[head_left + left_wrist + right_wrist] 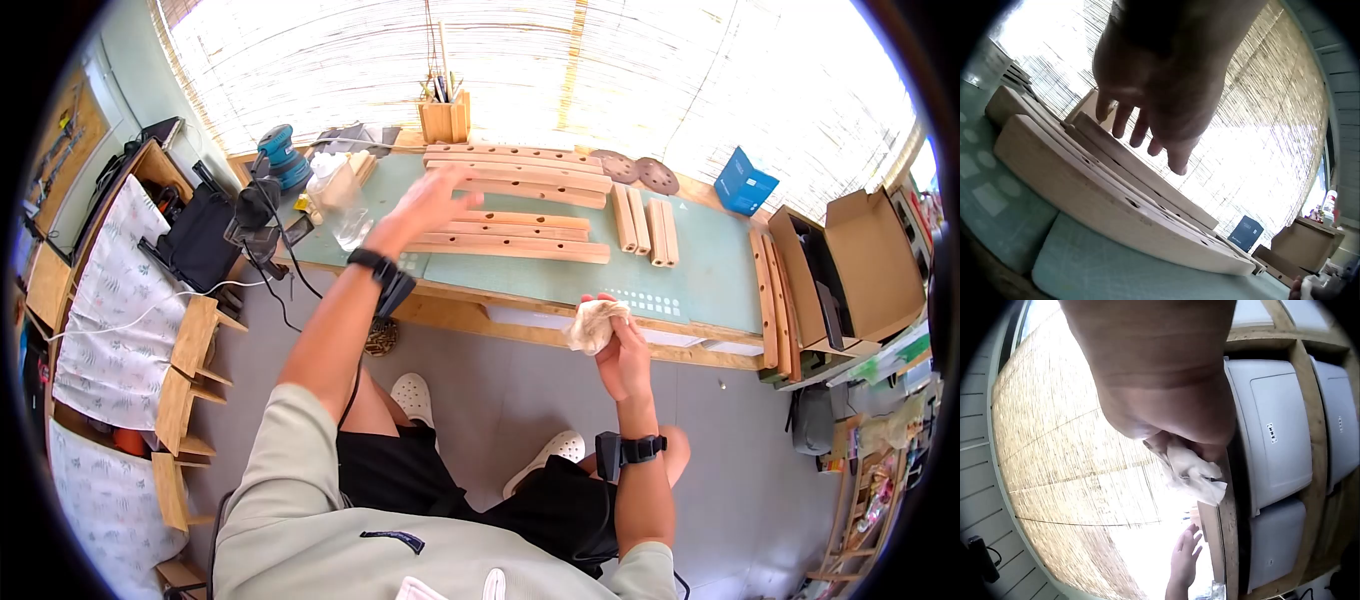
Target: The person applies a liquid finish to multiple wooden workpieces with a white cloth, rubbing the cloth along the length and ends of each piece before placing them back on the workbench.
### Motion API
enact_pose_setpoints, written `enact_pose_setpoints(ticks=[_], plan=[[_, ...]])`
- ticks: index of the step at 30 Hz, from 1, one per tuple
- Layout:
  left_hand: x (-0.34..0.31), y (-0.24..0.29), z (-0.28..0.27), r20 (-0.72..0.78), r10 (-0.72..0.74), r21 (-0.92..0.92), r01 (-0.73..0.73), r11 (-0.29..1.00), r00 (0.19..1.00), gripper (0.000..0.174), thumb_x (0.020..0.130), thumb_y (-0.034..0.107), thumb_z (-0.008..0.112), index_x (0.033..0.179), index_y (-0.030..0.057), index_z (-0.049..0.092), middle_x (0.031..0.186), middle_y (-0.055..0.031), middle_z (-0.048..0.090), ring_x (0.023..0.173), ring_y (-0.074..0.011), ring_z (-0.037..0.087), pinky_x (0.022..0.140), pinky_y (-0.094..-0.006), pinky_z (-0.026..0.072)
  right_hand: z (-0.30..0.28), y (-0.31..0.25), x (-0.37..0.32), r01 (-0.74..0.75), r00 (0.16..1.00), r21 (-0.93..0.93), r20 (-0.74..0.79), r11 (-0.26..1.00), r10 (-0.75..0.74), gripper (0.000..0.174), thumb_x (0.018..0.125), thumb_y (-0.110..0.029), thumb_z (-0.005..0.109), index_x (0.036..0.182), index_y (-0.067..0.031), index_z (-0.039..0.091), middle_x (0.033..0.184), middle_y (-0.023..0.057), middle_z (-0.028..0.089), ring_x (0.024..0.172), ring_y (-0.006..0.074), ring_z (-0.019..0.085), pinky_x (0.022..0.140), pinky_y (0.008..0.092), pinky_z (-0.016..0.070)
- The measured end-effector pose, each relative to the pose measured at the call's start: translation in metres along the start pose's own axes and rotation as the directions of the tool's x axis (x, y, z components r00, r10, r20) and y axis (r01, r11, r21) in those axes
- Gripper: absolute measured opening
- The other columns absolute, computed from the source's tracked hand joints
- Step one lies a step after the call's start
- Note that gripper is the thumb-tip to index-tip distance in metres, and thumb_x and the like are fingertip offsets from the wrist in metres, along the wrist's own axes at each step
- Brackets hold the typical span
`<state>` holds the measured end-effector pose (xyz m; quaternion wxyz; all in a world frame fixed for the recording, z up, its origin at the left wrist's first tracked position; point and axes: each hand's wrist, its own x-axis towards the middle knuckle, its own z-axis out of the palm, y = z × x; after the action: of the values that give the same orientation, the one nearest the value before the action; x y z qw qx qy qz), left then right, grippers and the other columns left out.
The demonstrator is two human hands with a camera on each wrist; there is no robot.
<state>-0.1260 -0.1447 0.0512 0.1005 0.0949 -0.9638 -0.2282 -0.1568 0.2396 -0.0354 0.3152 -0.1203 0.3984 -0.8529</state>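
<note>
My right hand (627, 362) pinches a crumpled off-white cloth (592, 328) in front of the bench's near edge; in the right wrist view the cloth (1192, 477) hangs in folds from the fingers. Over the left part of the bench reaches my left hand (432, 203), its fingers extended and holding nothing. Beneath and beyond it lie long, slightly curved wooden slats with drilled holes, a back group (540, 187) and a front group (520, 245). In the left wrist view the fingers hang above a slat (1110, 200).
Short wooden bars (632, 222) and brown perforated discs (655, 176) lie right of the slats. Further right are a blue box (746, 182), darker slats (764, 300) and an open cardboard box (880, 270). A clear bottle (335, 185) and blue sander (284, 160) stand at left.
</note>
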Motion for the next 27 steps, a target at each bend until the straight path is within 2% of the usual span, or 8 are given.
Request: enact_pose_setpoints(ticks=[7,12,15,19,22,24,25,27], plan=[[0.057,-0.017,0.006,-0.146,-0.177,0.535,0.228,0.813,0.973,0.064,0.086,0.030,0.080,0.140,0.0080,0.053,0.137,-0.0140,0.059,0.134,-0.0322,0.053,0.110,-0.0457,0.0440,-0.007,-0.015,-0.008,0.021,1.000,0.038,0.008,0.999,-0.021,0.037,0.112,-0.017,0.040,0.143,-0.0002,0.049,0.142,0.0197,0.059,0.130,0.0314,0.060,0.107,0.0428,0.0528],[0.035,-0.014,0.002,-0.118,-0.056,0.485,0.107,0.868,0.991,0.049,0.088,0.023,0.078,0.131,0.0109,0.058,0.133,-0.0128,0.061,0.131,-0.0318,0.055,0.108,-0.0459,0.0451,-0.009,-0.019,-0.004,0.026,1.000,0.032,0.003,0.999,-0.026,0.036,0.112,-0.017,0.040,0.143,-0.0007,0.050,0.142,0.0188,0.059,0.128,0.0310,0.061,0.107,0.0423,0.0522],[0.004,0.002,-0.009,-0.194,-0.028,0.190,0.066,0.980,0.981,0.040,0.094,0.025,0.073,0.129,0.0108,0.060,0.131,-0.0141,0.064,0.129,-0.0335,0.057,0.107,-0.0457,0.0458,-0.014,-0.025,-0.007,0.067,0.998,0.034,-0.011,0.997,-0.067,0.036,0.112,-0.018,0.040,0.143,-0.0020,0.050,0.141,0.0170,0.060,0.128,0.0291,0.061,0.107,0.0420,0.0517],[-0.070,0.037,0.001,-0.173,-0.001,0.151,0.027,0.988,0.985,0.039,0.099,0.031,0.066,0.130,0.0097,0.060,0.128,-0.0152,0.067,0.123,-0.0351,0.061,0.103,-0.0451,0.0491,-0.028,-0.038,-0.011,0.333,0.932,0.002,-0.151,0.943,-0.329,0.036,0.112,-0.018,0.044,0.142,-0.0017,0.053,0.138,0.0151,0.062,0.125,0.0263,0.062,0.104,0.0397,0.0537],[-0.116,0.051,0.023,-0.234,0.217,0.079,-0.204,0.976,0.948,0.034,0.098,0.030,0.067,0.125,0.0087,0.061,0.120,-0.0151,0.068,0.116,-0.0365,0.063,0.099,-0.0458,0.0497,-0.040,-0.050,-0.015,0.515,0.796,-0.172,-0.266,0.840,-0.543,0.036,0.112,-0.017,0.044,0.143,-0.0025,0.052,0.139,0.0139,0.062,0.125,0.0238,0.061,0.107,0.0376,0.0509],[-0.133,0.073,0.033,-0.127,0.147,-0.036,-0.152,0.988,0.981,0.033,0.096,0.030,0.070,0.120,0.0078,0.061,0.115,-0.0162,0.067,0.111,-0.0388,0.063,0.095,-0.0455,0.0498,-0.051,-0.058,-0.013,0.579,0.546,-0.611,-0.201,0.540,-0.813,0.033,0.110,-0.006,0.043,0.140,-0.0027,0.056,0.139,0.0132,0.062,0.124,0.0228,0.061,0.107,0.0357,0.0491],[-0.136,0.075,0.040,-0.118,0.158,-0.058,-0.166,0.984,0.980,0.033,0.096,0.030,0.070,0.120,0.0078,0.061,0.115,-0.0162,0.067,0.111,-0.0388,0.063,0.095,-0.0455,0.0498,-0.049,-0.061,-0.014,0.567,0.537,-0.632,-0.203,0.529,-0.819,0.033,0.110,-0.006,0.043,0.140,-0.0027,0.056,0.139,0.0132,0.062,0.124,0.0228,0.061,0.107,0.0357,0.0491],[-0.139,0.076,0.052,-0.079,0.088,-0.162,-0.100,0.982,0.993,0.032,0.095,0.026,0.072,0.118,0.0073,0.060,0.112,-0.0164,0.067,0.108,-0.0391,0.062,0.091,-0.0443,0.0497,-0.046,-0.068,-0.009,0.375,0.494,-0.918,0.084,0.126,-0.865,0.035,0.105,0.004,0.044,0.136,-0.0029,0.060,0.140,0.0134,0.063,0.127,0.0226,0.061,0.107,0.0349,0.0481]])
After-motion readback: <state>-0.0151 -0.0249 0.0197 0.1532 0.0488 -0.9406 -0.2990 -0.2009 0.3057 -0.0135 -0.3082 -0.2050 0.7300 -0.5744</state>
